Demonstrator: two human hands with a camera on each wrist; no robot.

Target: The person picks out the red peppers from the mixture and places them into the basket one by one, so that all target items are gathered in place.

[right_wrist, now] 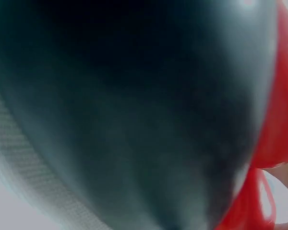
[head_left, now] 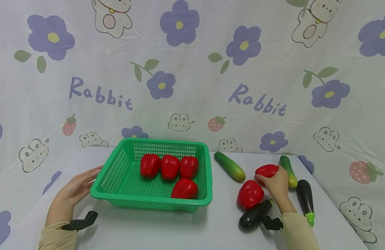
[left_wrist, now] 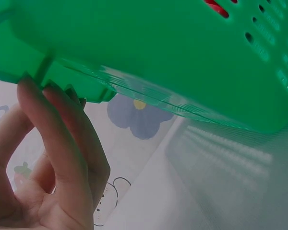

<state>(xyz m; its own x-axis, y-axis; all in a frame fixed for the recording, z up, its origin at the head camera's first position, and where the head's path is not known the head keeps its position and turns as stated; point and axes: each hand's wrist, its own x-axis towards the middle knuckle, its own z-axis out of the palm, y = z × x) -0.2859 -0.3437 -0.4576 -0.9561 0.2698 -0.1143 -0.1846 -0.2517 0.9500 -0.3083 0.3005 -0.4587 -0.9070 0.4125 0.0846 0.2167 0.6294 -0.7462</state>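
On the right side of the table, my right hand (head_left: 277, 182) grips a red bell pepper (head_left: 267, 171), thumb on its left side and fingers on its right. Just in front lies another red bell pepper (head_left: 250, 195), beside a dark eggplant (head_left: 253, 217) under my wrist. That dark eggplant (right_wrist: 134, 115) fills most of the right wrist view and hides the hand's hold. My left hand (head_left: 78, 187) is at the left end of a green basket (head_left: 117, 196). In the left wrist view its fingertips (left_wrist: 28, 88) touch the underside of the basket's rim (left_wrist: 62, 86).
Several red bell peppers (head_left: 170, 167) lie inside the basket, toward its right half. One cucumber (head_left: 229, 166) lies right of the basket, and a second cucumber (head_left: 288, 172) is behind my right hand. Another eggplant (head_left: 305, 199) lies near the table's right edge. A printed cloth (head_left: 192, 100) hangs behind.
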